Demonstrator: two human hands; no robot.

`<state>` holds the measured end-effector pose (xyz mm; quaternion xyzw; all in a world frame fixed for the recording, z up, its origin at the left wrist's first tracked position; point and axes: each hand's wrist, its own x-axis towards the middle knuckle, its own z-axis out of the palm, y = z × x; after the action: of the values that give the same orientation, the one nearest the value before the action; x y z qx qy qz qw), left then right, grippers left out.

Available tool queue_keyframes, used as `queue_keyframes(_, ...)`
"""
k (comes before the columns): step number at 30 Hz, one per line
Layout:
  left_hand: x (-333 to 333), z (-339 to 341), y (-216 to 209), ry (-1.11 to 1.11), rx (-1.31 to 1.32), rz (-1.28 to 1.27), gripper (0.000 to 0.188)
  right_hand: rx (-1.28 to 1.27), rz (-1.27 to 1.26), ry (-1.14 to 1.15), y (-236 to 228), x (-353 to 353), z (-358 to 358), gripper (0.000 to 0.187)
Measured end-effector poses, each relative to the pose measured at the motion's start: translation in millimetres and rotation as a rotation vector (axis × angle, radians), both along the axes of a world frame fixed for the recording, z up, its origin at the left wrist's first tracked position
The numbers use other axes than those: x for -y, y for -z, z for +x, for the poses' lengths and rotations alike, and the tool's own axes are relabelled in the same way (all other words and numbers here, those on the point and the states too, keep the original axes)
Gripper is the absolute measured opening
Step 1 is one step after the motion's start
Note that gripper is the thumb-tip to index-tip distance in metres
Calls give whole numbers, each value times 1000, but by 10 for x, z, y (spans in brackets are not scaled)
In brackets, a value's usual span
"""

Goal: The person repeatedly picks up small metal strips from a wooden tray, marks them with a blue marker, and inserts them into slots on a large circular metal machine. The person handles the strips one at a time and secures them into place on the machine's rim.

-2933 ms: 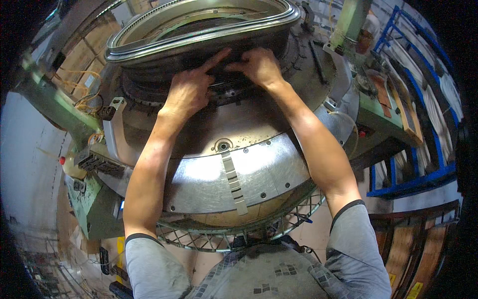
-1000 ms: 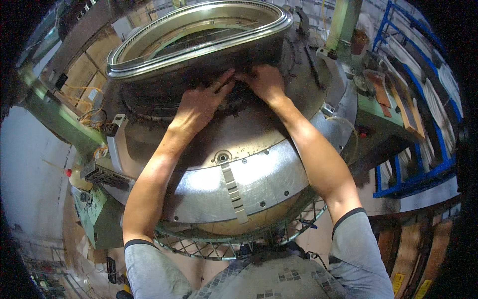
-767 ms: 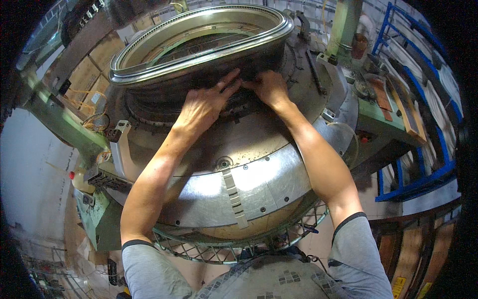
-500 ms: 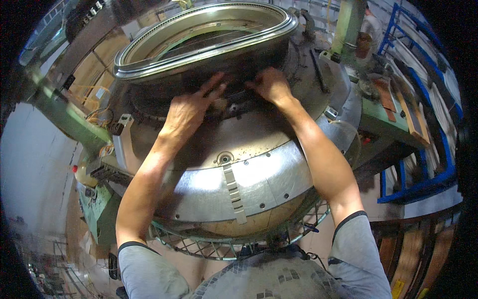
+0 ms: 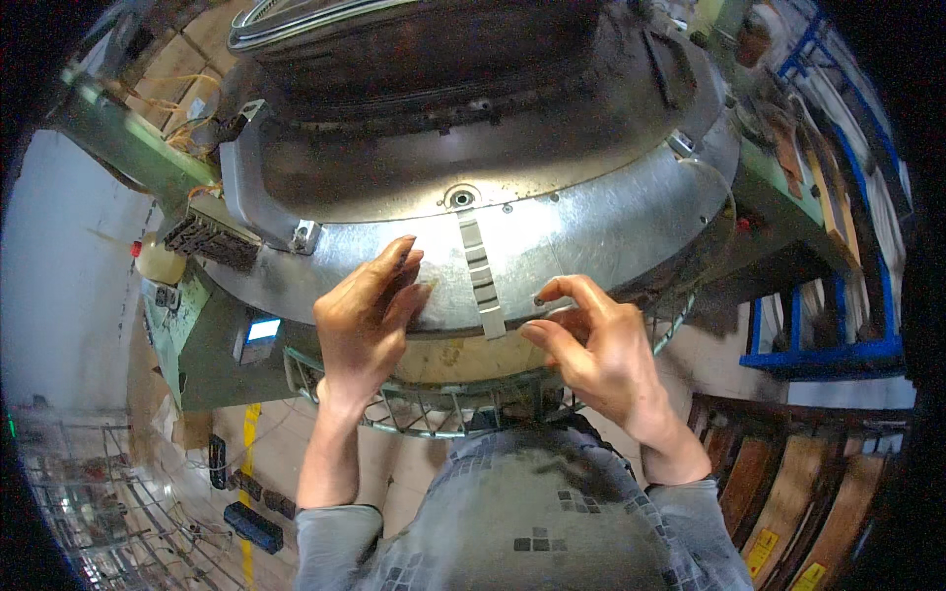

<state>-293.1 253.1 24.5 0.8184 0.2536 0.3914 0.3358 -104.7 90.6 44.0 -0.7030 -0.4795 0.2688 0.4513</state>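
Note:
Over the front of a large round metal machine bed [image 5: 631,219], both my hands hang in the air, apart from each other. My left hand [image 5: 367,317] has its fingers stretched forward and its thumb apart, with nothing visible in it. To the right, my right hand [image 5: 599,347] is loosely curled, thumb and index finger separated by a gap; a small dark spot shows at the index fingertip. Between them, a narrow banded strip [image 5: 479,271] runs down the bed from a round metal socket [image 5: 462,199]. Behind rises a dark drum [image 5: 443,64] with a shiny rim [image 5: 325,22].
Green machine arms [image 5: 148,143] flank the bed, and an upright metal bracket [image 5: 241,172] stands at its left. A pale bottle with a red cap [image 5: 161,261] and a small lit screen [image 5: 263,330] are at left. On the right are a blue rack [image 5: 828,357] and wooden boards [image 5: 793,483].
Both hands have drawn back from the base of the drum toward me, over the bed's front edge. The view has tilted down, so the drum's rim is now mostly cut off.

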Motion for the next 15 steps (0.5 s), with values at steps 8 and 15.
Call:
queue_keyframes(8, 603, -105, 202, -194, 341, -315, 26, -500, 103, 189, 337, -174, -571, 24)
queue_keyframes(15, 840, -200, 362, -59, 414, -752, 18, -704, 198, 168, 489, -60, -712, 18)
